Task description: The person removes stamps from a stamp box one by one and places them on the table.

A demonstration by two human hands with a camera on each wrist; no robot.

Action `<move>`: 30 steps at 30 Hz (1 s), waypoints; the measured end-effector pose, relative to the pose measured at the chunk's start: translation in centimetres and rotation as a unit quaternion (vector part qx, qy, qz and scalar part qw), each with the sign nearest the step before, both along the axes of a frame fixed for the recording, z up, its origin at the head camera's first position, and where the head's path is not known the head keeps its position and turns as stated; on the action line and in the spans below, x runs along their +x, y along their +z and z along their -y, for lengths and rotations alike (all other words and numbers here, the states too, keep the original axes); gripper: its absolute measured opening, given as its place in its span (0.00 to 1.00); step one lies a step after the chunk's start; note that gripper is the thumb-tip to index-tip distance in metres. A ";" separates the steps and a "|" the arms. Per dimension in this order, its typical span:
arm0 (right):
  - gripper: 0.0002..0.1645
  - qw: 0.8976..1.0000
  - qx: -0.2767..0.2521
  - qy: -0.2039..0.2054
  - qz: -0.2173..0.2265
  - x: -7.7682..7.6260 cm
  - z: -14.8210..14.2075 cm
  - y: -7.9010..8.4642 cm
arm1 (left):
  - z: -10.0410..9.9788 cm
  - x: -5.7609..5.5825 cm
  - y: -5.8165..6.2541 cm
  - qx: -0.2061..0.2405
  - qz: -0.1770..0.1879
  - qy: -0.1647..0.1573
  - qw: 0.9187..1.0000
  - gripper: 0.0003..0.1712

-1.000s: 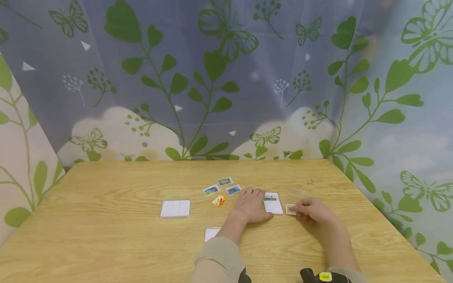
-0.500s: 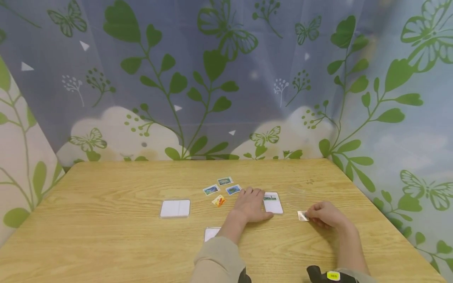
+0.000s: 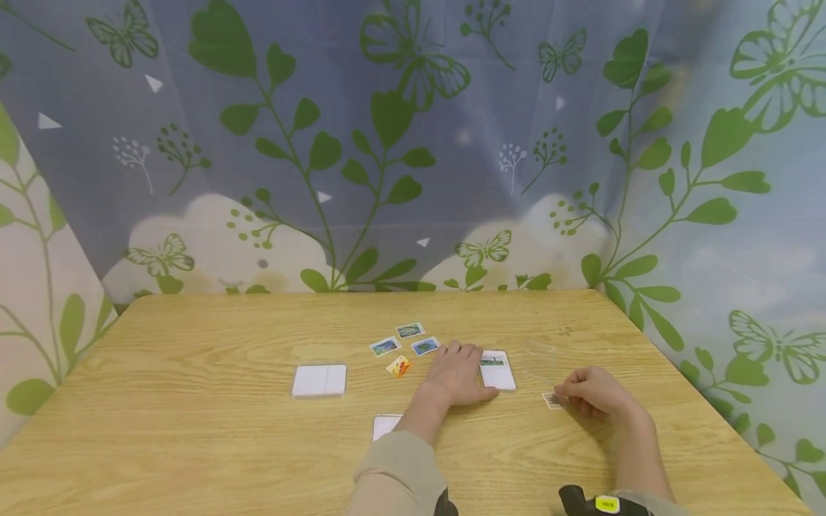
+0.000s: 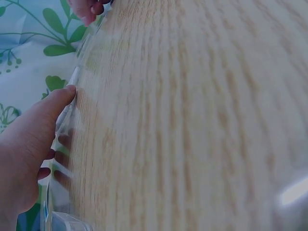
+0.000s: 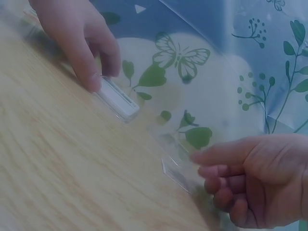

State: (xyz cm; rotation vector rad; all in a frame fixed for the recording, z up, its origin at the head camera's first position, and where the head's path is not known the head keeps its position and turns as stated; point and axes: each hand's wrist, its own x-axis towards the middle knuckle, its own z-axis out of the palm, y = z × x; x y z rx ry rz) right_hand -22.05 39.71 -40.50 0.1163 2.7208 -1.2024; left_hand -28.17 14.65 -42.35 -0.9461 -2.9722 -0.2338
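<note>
In the head view my left hand [image 3: 457, 374] lies at the left side of a white-backed clear case [image 3: 498, 376], gripping its edge between thumb and fingers. A small green landscape stamp [image 3: 493, 362] shows at the case's upper end. Right of the case, my right hand [image 3: 595, 393] pinches a small white-bordered stamp [image 3: 552, 400] by its right side, low over the table. The right wrist view shows that stamp [image 5: 176, 175] edge-on beside the fingertips. Its picture is too small to make out.
Several colourful stamps [image 3: 400, 367] lie left of my left hand. A second white case [image 3: 319, 380] sits farther left, and another [image 3: 385, 426] is partly behind my left forearm. A clear, thin plastic piece [image 3: 542, 351] lies behind the right hand on the wooden table [image 3: 213, 430].
My right hand has moved right and slightly nearer with the stamp, away from the case. During the last half second the stamp has tilted slightly. My left hand stays put.
</note>
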 end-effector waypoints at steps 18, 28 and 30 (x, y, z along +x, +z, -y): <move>0.22 0.998 -0.035 -0.007 -0.055 -2.7 5.5 1.3 | 0.1 0.1 0.0 0.001 0.001 0.007 1.000 0.45; 0.23 0.997 -0.014 -0.022 -0.066 -3.9 6.7 0.2 | 0.0 0.0 -0.2 0.002 -0.001 0.004 1.000 0.44; 0.21 0.997 -0.007 -0.028 -0.065 -4.0 6.9 0.2 | 0.0 0.0 -0.1 0.002 -0.003 0.004 1.000 0.44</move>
